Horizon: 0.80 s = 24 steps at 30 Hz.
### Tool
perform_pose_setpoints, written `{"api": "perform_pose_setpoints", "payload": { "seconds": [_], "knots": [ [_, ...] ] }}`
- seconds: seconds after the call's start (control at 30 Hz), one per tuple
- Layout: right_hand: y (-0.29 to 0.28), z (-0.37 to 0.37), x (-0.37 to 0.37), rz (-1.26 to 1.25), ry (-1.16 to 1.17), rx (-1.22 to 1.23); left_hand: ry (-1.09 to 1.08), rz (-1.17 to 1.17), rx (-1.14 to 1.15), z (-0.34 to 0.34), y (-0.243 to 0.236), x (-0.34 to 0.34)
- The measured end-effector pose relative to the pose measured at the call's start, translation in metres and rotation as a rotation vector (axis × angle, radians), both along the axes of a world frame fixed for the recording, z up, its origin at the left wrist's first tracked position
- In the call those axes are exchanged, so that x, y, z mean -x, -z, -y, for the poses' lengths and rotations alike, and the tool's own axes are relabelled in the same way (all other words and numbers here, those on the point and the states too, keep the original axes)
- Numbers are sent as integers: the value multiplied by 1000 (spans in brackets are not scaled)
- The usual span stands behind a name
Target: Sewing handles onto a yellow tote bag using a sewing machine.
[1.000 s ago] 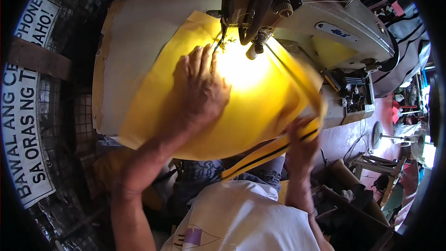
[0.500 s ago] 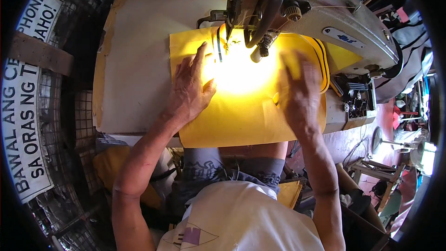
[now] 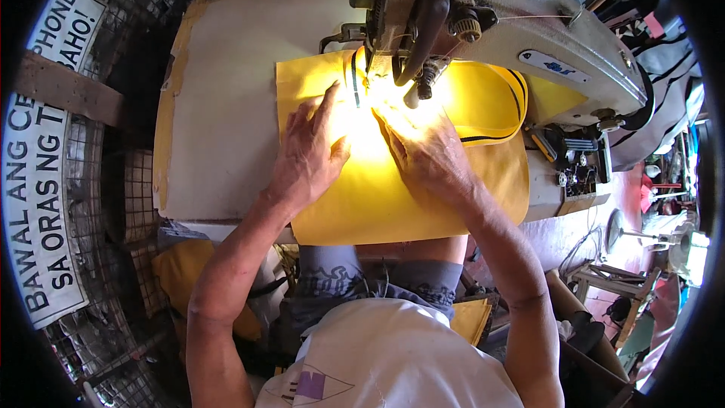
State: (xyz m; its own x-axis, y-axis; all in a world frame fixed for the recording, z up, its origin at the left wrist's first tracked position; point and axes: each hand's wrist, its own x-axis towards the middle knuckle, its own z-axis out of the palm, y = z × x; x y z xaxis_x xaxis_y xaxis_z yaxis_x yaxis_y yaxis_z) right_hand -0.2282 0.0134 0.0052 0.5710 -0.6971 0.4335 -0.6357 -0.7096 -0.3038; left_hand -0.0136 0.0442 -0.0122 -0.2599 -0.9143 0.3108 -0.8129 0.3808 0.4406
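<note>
- From my distant seat I saw the left hand [image 3: 311,153] palm down on the yellow cloth [image 3: 340,219], its fingers a little spread and the thumb apart; I think this was to hold the cloth flat.
- The right hand [image 3: 432,157] lay also over the cloth, fingers close together, with the tips near the machine [image 3: 544,30]. It was too bright there, so I could not tell if they pinched something; perhaps they served for guiding.
- The cloth was on the table [image 3: 219,106], partly beneath the machine; its long axis went from left to right, and its near side reached past the table's edge.
- The strap [image 3: 491,137], yellow with dark stripe, made a loop above the cloth, its round bend pointing right, perhaps so it did not twist.
</note>
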Motion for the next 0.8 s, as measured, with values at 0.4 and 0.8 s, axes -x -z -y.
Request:
{"api": "perform_pose_setpoints", "payload": {
  "seconds": [0.4,0.8],
  "knots": [
    [-4,-4,-2,6,5,22,89,94,79,6,-8,5],
    [6,-2,-7,3,15,-22,294,142,168,24,-9,-5]
  ]
}}
